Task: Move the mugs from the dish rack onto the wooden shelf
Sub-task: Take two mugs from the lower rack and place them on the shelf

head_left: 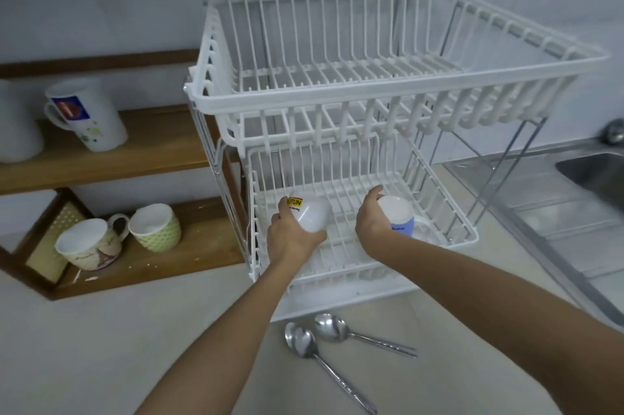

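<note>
While both mugs sit in lower tier of rack (368, 157), we hold one per hand: left hand (293, 236) wraps white mug (312, 212), right hand (373, 217) wraps blue mug (400, 217). Shelf (162, 144) lies left; left hand nearer.

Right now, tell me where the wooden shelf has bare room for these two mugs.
Upper board: bare from the tall printed mug rightward to the dish rack. Lower board: open strip between the green mug and the rack. Crowded at left, where the floral mug and green mug sit nearly touching.
</note>
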### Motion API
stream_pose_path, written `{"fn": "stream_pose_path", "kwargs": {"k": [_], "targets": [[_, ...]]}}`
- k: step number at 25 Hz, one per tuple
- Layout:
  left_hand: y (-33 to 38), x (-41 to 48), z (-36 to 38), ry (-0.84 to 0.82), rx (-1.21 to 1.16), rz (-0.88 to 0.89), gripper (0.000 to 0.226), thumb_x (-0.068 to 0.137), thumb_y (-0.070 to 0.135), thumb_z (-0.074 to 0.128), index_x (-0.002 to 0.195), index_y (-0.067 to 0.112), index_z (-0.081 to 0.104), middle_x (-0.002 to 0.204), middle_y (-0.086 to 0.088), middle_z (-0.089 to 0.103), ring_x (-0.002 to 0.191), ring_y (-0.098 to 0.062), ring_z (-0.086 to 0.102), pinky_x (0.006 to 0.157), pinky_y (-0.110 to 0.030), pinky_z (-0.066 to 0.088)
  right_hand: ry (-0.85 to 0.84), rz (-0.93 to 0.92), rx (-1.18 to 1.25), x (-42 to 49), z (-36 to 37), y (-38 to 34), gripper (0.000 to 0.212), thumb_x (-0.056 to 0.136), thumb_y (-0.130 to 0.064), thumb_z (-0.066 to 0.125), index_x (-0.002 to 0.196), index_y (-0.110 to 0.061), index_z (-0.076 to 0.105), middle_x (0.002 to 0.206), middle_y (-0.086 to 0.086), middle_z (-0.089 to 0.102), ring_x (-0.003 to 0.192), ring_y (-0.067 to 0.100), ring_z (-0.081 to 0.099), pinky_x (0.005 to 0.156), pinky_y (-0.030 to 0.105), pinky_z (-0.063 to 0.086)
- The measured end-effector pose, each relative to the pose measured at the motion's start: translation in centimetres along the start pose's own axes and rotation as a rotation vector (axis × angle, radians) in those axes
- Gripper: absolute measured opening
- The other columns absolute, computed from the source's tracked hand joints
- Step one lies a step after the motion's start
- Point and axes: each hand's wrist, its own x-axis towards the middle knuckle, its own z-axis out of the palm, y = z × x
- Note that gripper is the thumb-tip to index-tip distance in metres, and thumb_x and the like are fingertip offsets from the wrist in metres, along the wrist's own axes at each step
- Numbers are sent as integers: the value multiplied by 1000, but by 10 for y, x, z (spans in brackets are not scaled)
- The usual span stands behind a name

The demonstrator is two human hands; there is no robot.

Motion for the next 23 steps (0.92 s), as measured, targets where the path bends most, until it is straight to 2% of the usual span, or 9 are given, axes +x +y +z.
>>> {"fn": "stream_pose_path", "kwargs": {"k": [2,4,8,10,12,15,18,21,23], "targets": [[1,-10,-11,29,-126,88,102,53,42,81,140,25,29,119,-5,57,104,-27,56,81,-37,51,-10,-4,73,-3,5,14,49,88,-31,55,132,-13,46,133,18,47,119,43,46,100,66,34],[5,-24,-28,30,-261,160,97,52,40,83,135,31,33,114,5,59,100,-18,58,78,-33,53,19,33,316,-11,10,32,66,81,-42,63,136,-14,40,133,13,47,120,38,47,97,58,40],[0,-69,-62,-164,-608,158,82,55,29,88,122,39,40,106,19,57,92,4,59,72,-22,54,199,258,1198,-48,28,59,84,60,-62,72,123,-15,42,112,5,56,96,27,61,69,34,46],[-12,-92,-83,-258,-675,214,77,56,20,89,117,39,45,108,14,59,90,8,61,69,-19,55,302,247,1779,-73,38,56,73,59,-54,77,112,-15,47,99,1,62,84,23,63,63,31,47],[-28,-115,-109,-302,-720,283,80,55,16,86,122,32,46,113,9,61,96,5,61,72,-17,54,450,111,2277,-100,40,43,60,59,-40,81,105,-15,53,84,-5,69,73,14,66,57,23,50],[-61,-139,-149,-307,-762,370,86,53,22,83,129,19,44,116,11,63,106,-6,61,76,-20,53,693,-122,2697,-130,23,9,45,58,-22,79,100,-18,63,78,-13,74,74,4,69,61,17,53],[-102,-147,-183,-202,-783,312,79,50,29,79,123,21,48,111,8,66,103,-8,63,73,-19,54,854,-298,2879,-150,-18,-27,60,58,-3,73,112,-26,63,104,-8,73,98,12,68,76,26,57],[-138,-137,-207,21,-809,136,78,48,40,77,120,27,49,112,2,64,98,-10,65,69,-23,57,934,-428,2822,-166,-82,-44,76,51,-15,79,121,-29,54,113,-1,67,104,19,64,78,30,56],[-158,-123,-218,152,-798,53,83,52,42,81,126,25,47,114,0,62,99,-13,63,69,-24,56,953,-422,2797,-173,-129,-47,77,49,-21,81,119,-31,51,109,-6,65,101,16,63,74,26,55]]}}
